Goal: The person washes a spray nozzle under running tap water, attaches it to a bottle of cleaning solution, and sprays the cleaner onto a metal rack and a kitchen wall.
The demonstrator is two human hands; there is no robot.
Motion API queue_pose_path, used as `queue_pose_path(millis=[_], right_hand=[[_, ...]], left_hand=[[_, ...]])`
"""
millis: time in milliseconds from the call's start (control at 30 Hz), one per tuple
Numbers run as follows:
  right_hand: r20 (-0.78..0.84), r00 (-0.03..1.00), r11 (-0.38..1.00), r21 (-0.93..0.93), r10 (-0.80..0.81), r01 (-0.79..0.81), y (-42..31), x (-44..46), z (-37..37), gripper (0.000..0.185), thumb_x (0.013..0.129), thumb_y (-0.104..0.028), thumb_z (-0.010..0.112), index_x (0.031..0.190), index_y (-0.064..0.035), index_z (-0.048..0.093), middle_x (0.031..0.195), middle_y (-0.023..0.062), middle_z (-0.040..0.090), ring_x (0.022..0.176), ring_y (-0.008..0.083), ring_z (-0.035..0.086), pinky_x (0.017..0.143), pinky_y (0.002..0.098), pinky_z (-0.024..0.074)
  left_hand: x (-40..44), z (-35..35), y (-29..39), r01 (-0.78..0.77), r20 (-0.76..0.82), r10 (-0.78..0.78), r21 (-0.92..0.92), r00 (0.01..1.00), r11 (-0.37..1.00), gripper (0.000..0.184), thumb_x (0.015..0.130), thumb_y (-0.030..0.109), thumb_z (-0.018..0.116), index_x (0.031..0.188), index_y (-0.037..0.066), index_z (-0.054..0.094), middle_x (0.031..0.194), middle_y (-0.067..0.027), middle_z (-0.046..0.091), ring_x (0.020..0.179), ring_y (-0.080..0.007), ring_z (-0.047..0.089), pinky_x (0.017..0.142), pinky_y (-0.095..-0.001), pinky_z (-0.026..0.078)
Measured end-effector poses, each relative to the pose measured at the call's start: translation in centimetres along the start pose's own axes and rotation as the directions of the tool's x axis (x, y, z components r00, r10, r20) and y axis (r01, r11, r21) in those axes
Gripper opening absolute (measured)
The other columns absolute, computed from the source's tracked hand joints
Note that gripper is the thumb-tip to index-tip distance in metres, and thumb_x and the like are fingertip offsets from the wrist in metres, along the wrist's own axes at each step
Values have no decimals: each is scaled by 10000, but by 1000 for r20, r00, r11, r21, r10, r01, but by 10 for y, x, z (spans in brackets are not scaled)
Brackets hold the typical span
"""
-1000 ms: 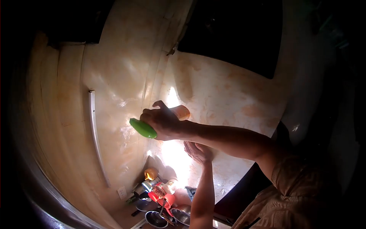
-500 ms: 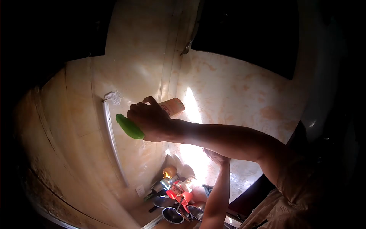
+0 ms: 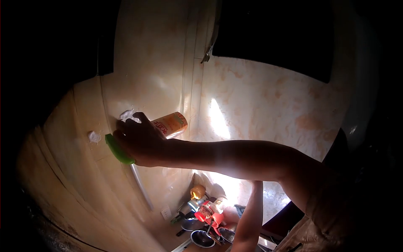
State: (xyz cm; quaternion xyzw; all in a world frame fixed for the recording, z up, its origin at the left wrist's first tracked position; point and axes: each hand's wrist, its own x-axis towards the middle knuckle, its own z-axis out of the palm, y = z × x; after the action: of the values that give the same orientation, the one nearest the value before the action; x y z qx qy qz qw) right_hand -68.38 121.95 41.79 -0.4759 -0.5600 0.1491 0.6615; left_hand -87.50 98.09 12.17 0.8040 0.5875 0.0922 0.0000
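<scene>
My right hand [image 3: 140, 145] is wrapped round an orange-and-white spray can [image 3: 171, 125] with red lettering, tilted with its far end up to the right. A bright green piece [image 3: 119, 150] shows at the other side of the hand; whether it belongs to the can is unclear. White foam [image 3: 94, 136] sticks to the left wall, with another foam patch [image 3: 128, 115] just above my fingers. My left forearm [image 3: 249, 216] rises from the bottom, and its hand is hidden behind my right arm.
A pale metal rail [image 3: 142, 187] runs down the wall below my right hand. Pans [image 3: 202, 238], a red container [image 3: 201, 215] and several bottles and jars crowd the corner below. A power socket [image 3: 166, 212] is on the left wall. Dark cabinets [image 3: 273, 33] hang above.
My right hand has moved left and slightly down with the can, now over the rail's upper part. A second foam patch shows on the wall. My left hand has gone out of sight behind my right arm.
</scene>
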Motion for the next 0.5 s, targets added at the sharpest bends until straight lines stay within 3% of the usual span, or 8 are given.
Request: queue_pose_path(millis=[33, 67, 200, 267, 333, 367, 467, 500], right_hand=[[-36, 998, 998, 36, 60, -59, 8, -3, -1, 503, 692, -146, 717, 1159, -71, 545, 1119, 127, 572, 1105, 262, 562, 1022, 475, 341], [-85, 993, 997, -8, 80, -81, 17, -5, -8, 388, 716, -141, 690, 1072, -41, 572, 1021, 120, 576, 1011, 264, 582, 944, 460, 371], [137, 956, 965, -17, 260, -260, 57, -10, -28, 293, 701, -94, 676, 972, -26, 589, 979, 131, 589, 945, 278, 605, 891, 425, 403], [103, 960, 965, -44, 262, -259, 70, -18, -30, 270, 690, -86, 679, 936, -18, 592, 959, 129, 585, 931, 285, 606, 887, 418, 408], [100, 976, 976, -123, 195, -182, 77, -19, -31, 294, 688, -89, 682, 958, -22, 589, 965, 125, 584, 909, 282, 613, 895, 420, 406], [-38, 994, 989, -102, 107, -110, 81, -22, -22, 308, 691, -95, 684, 977, -32, 587, 986, 126, 587, 918, 280, 621, 919, 422, 402], [-45, 998, 999, -16, 51, -51, 70, -18, -30, 319, 699, -98, 681, 998, -43, 586, 997, 125, 586, 952, 275, 621, 937, 424, 399], [35, 997, 997, -6, 73, -73, 63, -11, -37, 315, 699, -102, 685, 994, -44, 590, 991, 125, 589, 951, 274, 626, 942, 425, 400]], left_hand=[[4, -1, 1, -6, -10, 6, -1, 1000, 1000, 539, 944, 417, 425, 1258, -11, 518, 1238, -219, 551, 1145, -407, 509, 974, -481, 373], [9, -1, 1, -10, -22, 10, 6, 1000, 1000, 538, 945, 417, 424, 1257, -11, 519, 1236, -219, 552, 1142, -407, 511, 972, -481, 375], [22, -7, 11, -23, -66, 24, 27, 998, 999, 534, 946, 414, 421, 1251, -12, 522, 1226, -219, 557, 1130, -408, 518, 963, -482, 381], [30, -10, 19, -34, -84, 38, 42, 996, 999, 533, 946, 413, 420, 1250, -13, 523, 1224, -220, 558, 1127, -409, 520, 961, -483, 383], [46, -13, 25, -93, -188, 68, -128, 980, 987, 499, 960, 383, 396, 1219, -20, 539, 1158, -219, 579, 1056, -411, 548, 909, -483, 410], [49, -14, 28, -89, -188, 65, -121, 980, 989, 499, 960, 383, 396, 1219, -20, 539, 1158, -219, 579, 1056, -411, 548, 909, -483, 410], [46, -8, 23, -90, -241, 60, -115, 969, 989, 500, 985, 374, 343, 1205, -24, 550, 1140, -224, 584, 1053, -413, 549, 918, -480, 409], [39, 1, 8, -50, -169, 36, -84, 985, 995, 514, 984, 398, 354, 1222, -16, 542, 1158, -219, 579, 1068, -409, 544, 936, -478, 402]])
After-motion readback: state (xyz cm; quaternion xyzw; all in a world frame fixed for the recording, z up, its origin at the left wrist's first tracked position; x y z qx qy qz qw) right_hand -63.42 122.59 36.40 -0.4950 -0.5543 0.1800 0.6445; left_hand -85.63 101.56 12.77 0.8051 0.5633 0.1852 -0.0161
